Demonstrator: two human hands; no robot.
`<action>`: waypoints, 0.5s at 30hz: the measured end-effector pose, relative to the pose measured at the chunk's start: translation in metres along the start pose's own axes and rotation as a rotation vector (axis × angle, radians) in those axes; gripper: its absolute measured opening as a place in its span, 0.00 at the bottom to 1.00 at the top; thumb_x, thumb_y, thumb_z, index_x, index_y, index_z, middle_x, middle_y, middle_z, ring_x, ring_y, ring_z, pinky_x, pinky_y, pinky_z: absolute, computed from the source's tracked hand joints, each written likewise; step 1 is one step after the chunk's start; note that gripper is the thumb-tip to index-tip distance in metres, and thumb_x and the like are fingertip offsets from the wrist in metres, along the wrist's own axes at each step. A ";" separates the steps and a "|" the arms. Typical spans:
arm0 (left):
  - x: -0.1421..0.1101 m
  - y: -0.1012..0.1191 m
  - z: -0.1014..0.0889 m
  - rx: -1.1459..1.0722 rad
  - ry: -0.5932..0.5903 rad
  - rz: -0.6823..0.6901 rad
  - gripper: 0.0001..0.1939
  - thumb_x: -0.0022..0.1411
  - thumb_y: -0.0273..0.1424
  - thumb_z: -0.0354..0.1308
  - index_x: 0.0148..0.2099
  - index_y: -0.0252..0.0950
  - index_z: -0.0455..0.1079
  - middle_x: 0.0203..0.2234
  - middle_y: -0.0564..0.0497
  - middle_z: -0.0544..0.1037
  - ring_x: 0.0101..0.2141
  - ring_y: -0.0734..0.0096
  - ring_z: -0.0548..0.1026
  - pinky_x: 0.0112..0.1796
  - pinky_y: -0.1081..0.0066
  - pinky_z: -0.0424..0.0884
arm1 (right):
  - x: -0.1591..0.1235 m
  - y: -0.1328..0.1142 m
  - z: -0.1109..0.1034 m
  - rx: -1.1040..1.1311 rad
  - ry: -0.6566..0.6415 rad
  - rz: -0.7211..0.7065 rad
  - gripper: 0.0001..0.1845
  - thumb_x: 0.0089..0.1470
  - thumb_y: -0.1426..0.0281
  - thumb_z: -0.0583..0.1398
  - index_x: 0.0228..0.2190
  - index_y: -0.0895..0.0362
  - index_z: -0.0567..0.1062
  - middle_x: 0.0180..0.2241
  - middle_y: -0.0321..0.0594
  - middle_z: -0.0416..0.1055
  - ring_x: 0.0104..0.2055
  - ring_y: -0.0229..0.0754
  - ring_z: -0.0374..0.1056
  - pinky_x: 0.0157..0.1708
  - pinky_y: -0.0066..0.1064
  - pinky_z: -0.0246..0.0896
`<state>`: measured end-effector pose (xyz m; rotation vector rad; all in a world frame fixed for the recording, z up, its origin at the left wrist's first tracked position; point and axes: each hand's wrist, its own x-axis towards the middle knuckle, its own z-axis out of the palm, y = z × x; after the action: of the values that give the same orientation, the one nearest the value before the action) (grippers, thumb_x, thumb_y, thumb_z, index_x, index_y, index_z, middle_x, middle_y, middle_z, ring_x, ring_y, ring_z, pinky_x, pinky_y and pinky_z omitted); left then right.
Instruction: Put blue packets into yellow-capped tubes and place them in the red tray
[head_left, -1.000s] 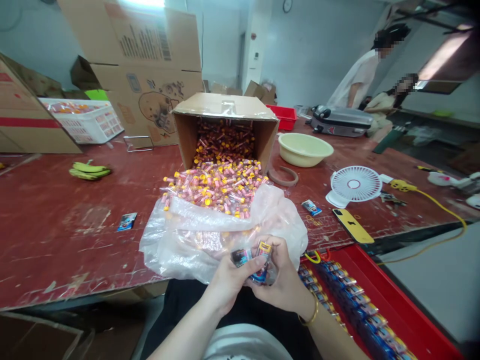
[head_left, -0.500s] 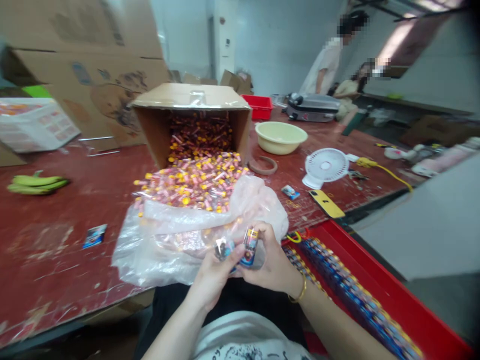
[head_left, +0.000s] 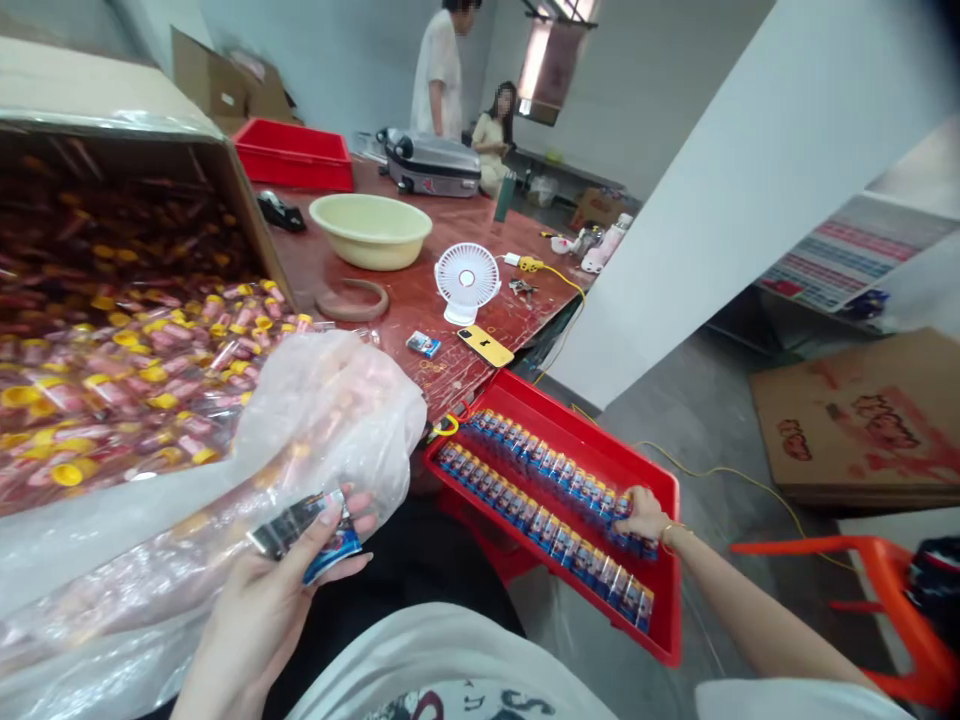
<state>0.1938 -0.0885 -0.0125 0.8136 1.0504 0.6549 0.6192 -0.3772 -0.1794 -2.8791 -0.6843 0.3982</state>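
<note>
Nearest, the left hand (head_left: 277,580) is closed around a small stack of blue-and-silver printed wrappers (head_left: 311,530), thumb pressed across the top, held just in front of the clear plastic bag (head_left: 315,420) that lies over the table edge. Off to the right and lower, the right hand (head_left: 639,513) reaches down into the red tray (head_left: 667,560), fingers curled onto the end of a row of wrapped blue tubes (head_left: 540,490); whether it is pinching one tube or only pressing on the row cannot be told, since the fingertips are buried among them. As a judgement of progress, the tray carries about two long rows of finished tubes along its near side, with a bare red strip left along the far side, so a good share of it looks filled but not all. Beyond the bag, a large heap of pink tubes with yellow caps (head_left: 120,360) spills from the tipped cardboard box (head_left: 112,110), and that heap suggests most of the stock remains unwrapped. Farther along the worn red table (head_left: 420,300) lie a loose wrapper (head_left: 424,344), a yellow phone (head_left: 486,345), a small white fan (head_left: 467,280), a cream basin (head_left: 371,228), a second red bin (head_left: 294,165) and a grey suitcase (head_left: 431,160). At the back, two other people (head_left: 465,95) are near the wall, apart from this work.
</note>
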 end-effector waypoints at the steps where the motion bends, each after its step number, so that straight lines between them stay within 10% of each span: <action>1: 0.001 0.000 0.001 0.005 0.010 0.000 0.23 0.46 0.35 0.70 0.44 0.33 0.73 0.41 0.43 0.80 0.40 0.53 0.78 0.28 0.70 0.79 | 0.001 0.005 0.010 -0.025 -0.026 0.032 0.24 0.28 0.70 0.69 0.31 0.58 0.67 0.37 0.40 0.65 0.42 0.47 0.64 0.40 0.39 0.61; 8: 0.005 -0.003 0.004 -0.007 -0.001 -0.012 0.26 0.41 0.36 0.72 0.44 0.34 0.74 0.40 0.46 0.81 0.41 0.51 0.78 0.27 0.68 0.79 | 0.015 0.016 0.034 -0.075 -0.138 0.097 0.40 0.21 0.62 0.69 0.41 0.57 0.66 0.48 0.50 0.63 0.53 0.59 0.60 0.48 0.47 0.58; 15: 0.001 -0.005 -0.007 -0.032 0.033 -0.034 0.27 0.35 0.40 0.74 0.39 0.35 0.75 0.34 0.43 0.82 0.42 0.44 0.77 0.29 0.63 0.79 | 0.027 -0.009 -0.018 0.054 -0.003 -0.068 0.47 0.22 0.55 0.68 0.48 0.52 0.63 0.55 0.55 0.60 0.59 0.63 0.56 0.56 0.51 0.54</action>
<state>0.1879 -0.0886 -0.0194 0.7580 1.0792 0.6566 0.6441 -0.3583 -0.1669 -2.7961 -0.7574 0.4052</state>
